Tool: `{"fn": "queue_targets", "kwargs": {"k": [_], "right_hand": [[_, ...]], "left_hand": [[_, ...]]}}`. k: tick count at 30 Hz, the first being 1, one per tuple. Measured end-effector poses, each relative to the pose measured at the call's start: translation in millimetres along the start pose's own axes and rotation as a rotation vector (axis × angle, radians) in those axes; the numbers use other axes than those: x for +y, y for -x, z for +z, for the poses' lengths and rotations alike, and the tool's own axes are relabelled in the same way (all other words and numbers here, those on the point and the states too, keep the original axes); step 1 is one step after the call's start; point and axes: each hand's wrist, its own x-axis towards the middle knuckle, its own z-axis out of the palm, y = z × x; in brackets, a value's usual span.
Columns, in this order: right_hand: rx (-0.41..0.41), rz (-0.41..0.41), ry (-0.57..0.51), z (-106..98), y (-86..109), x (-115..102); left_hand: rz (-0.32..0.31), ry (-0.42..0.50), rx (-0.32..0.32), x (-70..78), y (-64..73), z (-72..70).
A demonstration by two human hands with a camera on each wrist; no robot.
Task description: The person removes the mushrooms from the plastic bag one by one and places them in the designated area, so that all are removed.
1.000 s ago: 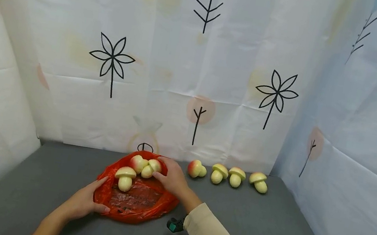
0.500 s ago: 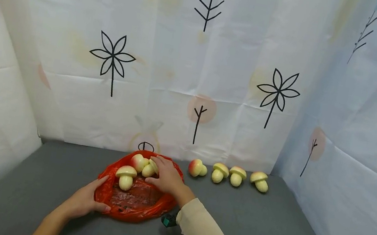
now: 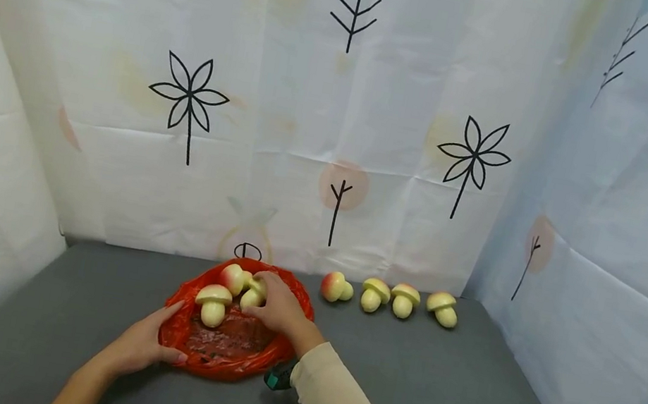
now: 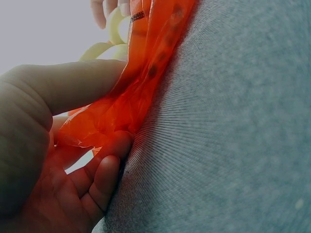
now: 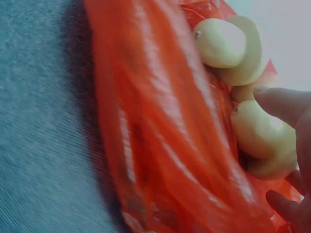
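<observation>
A red plastic bag lies spread on the grey table with its mouth rolled open. My left hand holds the bag's left rim, thumb above and fingers below; in the left wrist view the thumb lies along the red film. Inside the bag, my right hand grips a yellow toy mushroom, with thumb and fingers on either side of it in the right wrist view. Two more toy mushrooms lie in the bag: one upright at the left, and a red-tinged mushroom behind. The right hand hides part of the gripped mushroom.
Several toy mushrooms stand in a row along the back of the table, from a red-capped mushroom to a tilted mushroom. White patterned curtains enclose the back and sides. A dark wrist device sits beneath the right sleeve.
My right hand has moved slightly left and further into the bag with the toy mushroom, now closer to the other two. My left hand stays at the bag's rim.
</observation>
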Motion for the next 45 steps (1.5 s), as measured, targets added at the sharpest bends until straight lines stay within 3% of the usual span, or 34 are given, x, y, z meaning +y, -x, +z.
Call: {"fn": "queue_targets", "kwargs": {"k": [7,18,29,45], "right_hand": [[0.042,0.063,0.015,10,2.0,-3],[0.058,0.041,0.211,15,10.3,-8],[0.023,-0.067,0.212,-1,24.9,-11],[0.239,-0.254,0.140,-41,45.6,-13]], "left_hand": [[-0.013,0.006,-0.007,1.0,0.6,0.0],[-0.006,0.012,-0.011,1.6,0.1,-0.2],[-0.005,0.017,-0.016,-1.2,-0.7,-1.6],[0.001,0.015,-0.016,-0.8,-0.9,-0.9]]}}
